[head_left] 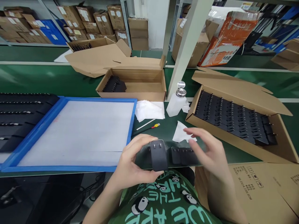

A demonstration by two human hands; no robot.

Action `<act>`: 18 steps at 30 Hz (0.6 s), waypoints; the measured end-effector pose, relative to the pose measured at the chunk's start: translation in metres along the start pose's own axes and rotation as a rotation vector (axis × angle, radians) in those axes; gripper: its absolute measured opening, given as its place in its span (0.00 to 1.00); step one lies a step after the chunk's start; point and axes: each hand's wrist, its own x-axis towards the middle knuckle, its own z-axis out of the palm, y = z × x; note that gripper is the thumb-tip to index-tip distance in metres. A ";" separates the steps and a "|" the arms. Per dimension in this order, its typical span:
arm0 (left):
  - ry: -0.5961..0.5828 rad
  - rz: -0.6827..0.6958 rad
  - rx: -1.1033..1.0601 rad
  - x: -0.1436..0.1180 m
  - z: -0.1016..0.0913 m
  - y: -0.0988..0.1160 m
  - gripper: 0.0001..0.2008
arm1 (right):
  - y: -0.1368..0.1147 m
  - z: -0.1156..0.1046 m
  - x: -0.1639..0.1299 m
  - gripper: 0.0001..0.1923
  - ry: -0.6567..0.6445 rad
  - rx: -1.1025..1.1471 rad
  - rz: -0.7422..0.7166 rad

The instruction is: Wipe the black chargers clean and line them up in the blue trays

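Observation:
My left hand (pixel 133 161) grips a black plug-in power adapter (pixel 159 157) between thumb and fingers, its two metal prongs at the top end. My right hand (pixel 210 152) is raised with fingers apart, holding nothing, its fingertips by a crumpled white wipe (pixel 179 132). Several more black adapters (pixel 183 156) lie in a row on the green table, between my two hands and near the front edge.
An open carton (pixel 283 137) of adapters stands right; another carton (pixel 144 93) holds a few at the back. A white pump bottle (pixel 175 104), folded wipes (pixel 149 110), a cable (pixel 147 129) and a blue-framed white board (pixel 79 133) share the table.

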 end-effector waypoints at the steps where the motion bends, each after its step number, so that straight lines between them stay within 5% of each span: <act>1: 0.001 -0.003 -0.006 0.000 -0.001 0.000 0.30 | 0.011 -0.003 0.001 0.12 0.019 -0.056 0.088; 7: 0.010 -0.017 -0.003 0.000 -0.001 -0.002 0.30 | 0.045 -0.005 -0.003 0.18 -0.123 -0.083 0.301; 18: 0.021 -0.027 -0.023 0.002 -0.003 -0.009 0.31 | 0.009 -0.004 0.000 0.12 -0.182 0.040 0.153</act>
